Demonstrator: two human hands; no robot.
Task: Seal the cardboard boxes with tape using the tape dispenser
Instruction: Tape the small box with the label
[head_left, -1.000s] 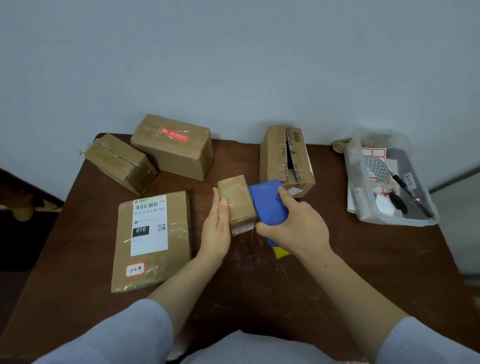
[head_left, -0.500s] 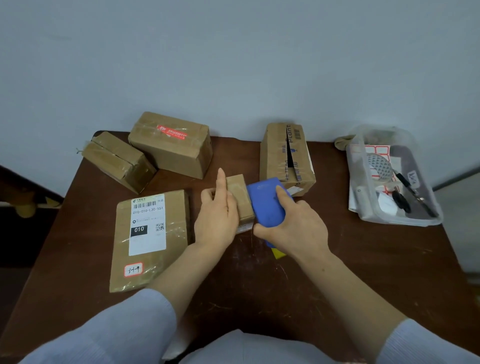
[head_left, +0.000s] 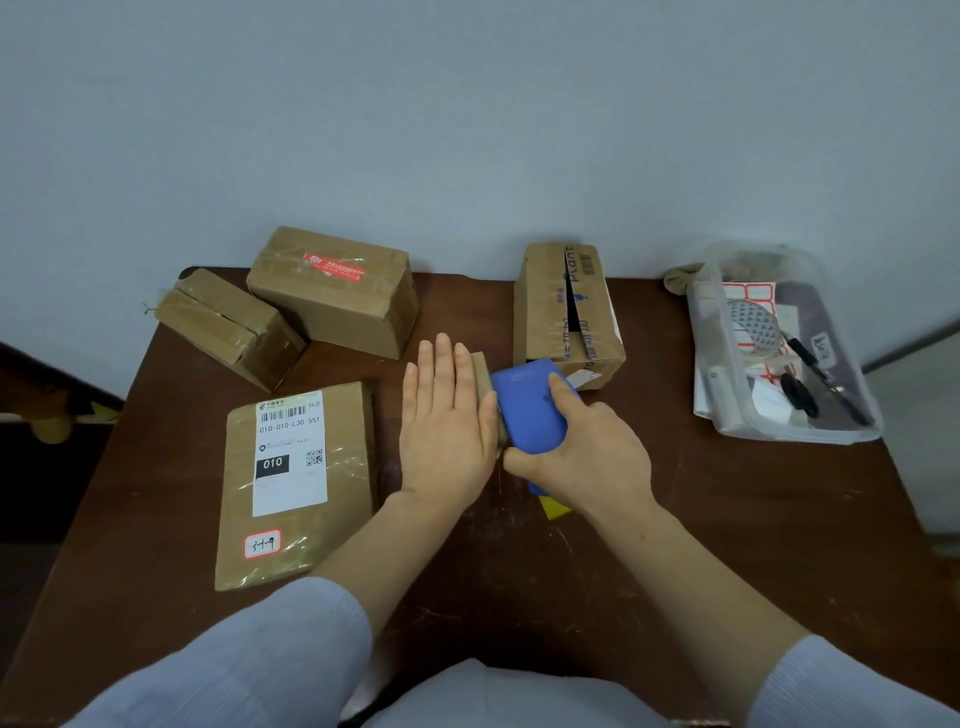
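box (head_left: 480, 371) under L hand (head_left: 447, 436), dispenser (head_left: 525, 413) in R hand (head_left: 589, 454)

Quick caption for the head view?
Left hand presses flat on a small cardboard box while the right hand holds the blue tape dispenser against it.

The left hand (head_left: 447, 436) has moved from the side of the small box (head_left: 481, 370) to lie flat on top.
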